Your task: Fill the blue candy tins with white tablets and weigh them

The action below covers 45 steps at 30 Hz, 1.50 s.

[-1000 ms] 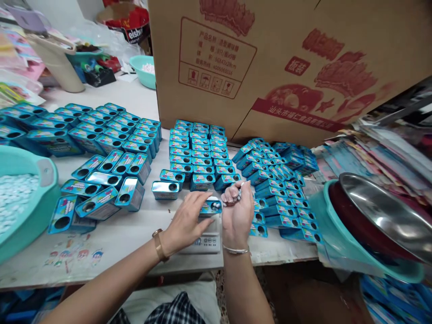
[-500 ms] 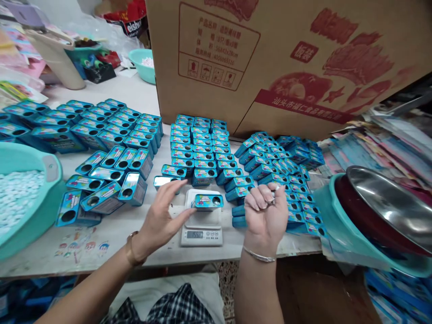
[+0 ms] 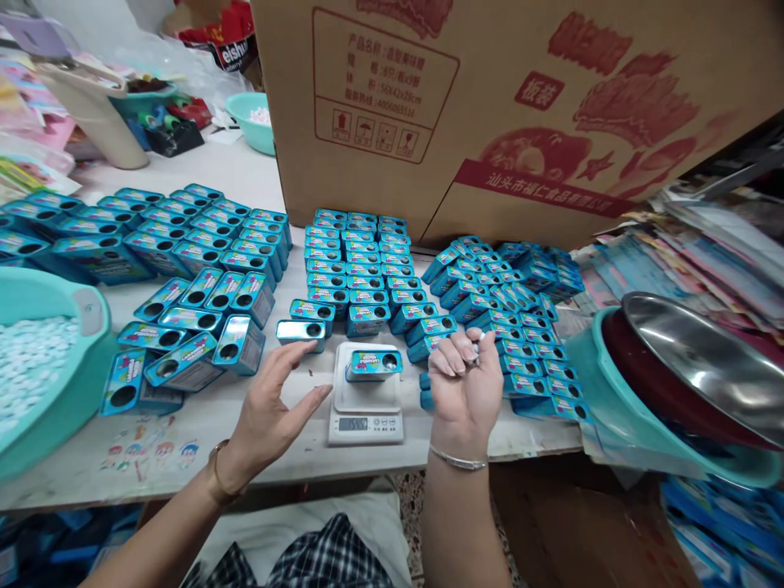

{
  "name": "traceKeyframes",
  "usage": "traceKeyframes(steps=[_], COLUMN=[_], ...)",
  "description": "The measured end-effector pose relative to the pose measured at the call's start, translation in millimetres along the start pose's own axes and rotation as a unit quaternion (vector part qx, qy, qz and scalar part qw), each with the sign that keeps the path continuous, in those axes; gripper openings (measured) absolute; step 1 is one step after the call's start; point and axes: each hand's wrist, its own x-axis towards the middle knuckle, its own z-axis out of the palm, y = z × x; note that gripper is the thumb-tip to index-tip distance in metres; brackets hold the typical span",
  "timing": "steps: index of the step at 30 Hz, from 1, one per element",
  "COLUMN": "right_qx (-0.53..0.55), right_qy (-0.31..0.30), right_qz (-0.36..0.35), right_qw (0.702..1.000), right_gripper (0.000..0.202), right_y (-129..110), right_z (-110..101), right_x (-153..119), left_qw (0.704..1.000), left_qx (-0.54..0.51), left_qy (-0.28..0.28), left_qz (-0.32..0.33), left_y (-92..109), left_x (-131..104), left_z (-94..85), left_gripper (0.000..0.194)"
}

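A blue candy tin [image 3: 375, 364] stands on the platform of a white digital scale [image 3: 366, 429], its round top hole facing up. My left hand [image 3: 273, 408] hovers left of the scale, thumb and fingers apart, holding nothing. Just behind its fingertips is another blue tin [image 3: 300, 330]. To the right of the scale my right hand [image 3: 466, 371] is turned palm up, fingers curled over small white candies [image 3: 478, 343] that peek out near the thumb. How many it holds is hidden.
Rows of blue tins [image 3: 366, 269] fill the back of the white table, with more at left and right. A teal basin [image 3: 91, 327] of pale candies stands at left. A large carton [image 3: 441, 188] rises behind; a steel bowl [image 3: 710, 359] sits in stacked basins at right.
My left hand has drawn back left, away from the tin on the scale. My right hand has moved slightly left, still curled. The scale's reading has changed a little.
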Motion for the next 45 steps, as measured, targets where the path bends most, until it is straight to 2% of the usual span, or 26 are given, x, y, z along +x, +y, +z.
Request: traceKeyframes(steps=[3,6,9,11,13,15,20,24,28,32,35,38,41,45], right_qx=[0.011,0.038,0.047,0.041,0.034,0.027,0.025,0.027,0.015,0.005,0.003,0.002,0.01,0.026], right_qy=[-0.001,-0.003,-0.014,-0.024,-0.029,-0.026,-0.012,-0.01,-0.014,-0.022,-0.023,-0.011,0.002,0.002], right_qz=[0.006,0.029,0.064,0.077,0.076,0.069,0.073,0.098,0.094,0.1,0.1,0.095,0.1,0.117], right_qw=[1.0,0.999,0.997,0.996,0.996,0.997,0.997,0.995,0.995,0.995,0.995,0.995,0.995,0.993], right_gripper=[0.023,0.02,0.019,0.019,0.018,0.017,0.016,0.015,0.016,0.017,0.017,0.016,0.016,0.018], right_y=[2.6,8.6,13.9,13.4,8.7,1.8,-2.4,9.7,18.5,22.0,21.1,20.3,24.2,31.3], right_z=[-2.8,-4.7,-3.2,-2.2,-3.9,-9.0,-21.4,-15.3,-3.4,2.6,1.3,-2.5,-3.7,-0.8], right_x=[2.0,5.2,6.3,5.3,3.9,3.3,3.9,1.7,-0.9,-4.0,-6.9,-9.1,-10.3,-11.4], left_qw=[1.0,0.999,0.993,0.984,0.975,0.973,0.975,0.966,0.955,0.949,0.945,0.925,0.901,0.889], left_qx=[-0.011,-0.003,0.041,0.084,0.117,0.135,0.166,0.223,0.278,0.311,0.326,0.371,0.41,0.433], left_qy=[-0.013,-0.033,-0.087,-0.137,-0.168,-0.172,-0.142,-0.125,-0.096,-0.02,0.018,0.079,0.114,0.104], left_qz=[-0.002,0.015,0.065,0.082,0.081,0.072,0.035,0.033,0.048,0.042,0.019,-0.03,-0.088,-0.106], left_y=[0.1,6.9,18.2,23.1,23.2,18.4,-3.7,-21.1,-37.4,-46.8,-47.2,-48.9,-54.6,-56.1], left_x=[-0.2,5.9,18.0,25.7,29.5,27.7,13.0,11.0,16.2,17.0,7.3,-8.7,-18.9,-13.2], left_z=[3.7,16.7,37.4,46.4,44.6,31.5,-19.6,-41.4,-38.5,-29.5,-33.1,-43.0,-49.9,-52.4], left_gripper=[0.051,0.053,0.059,0.054,0.046,0.043,0.037,0.034,0.036,0.055,0.076,0.083,0.075,0.053])
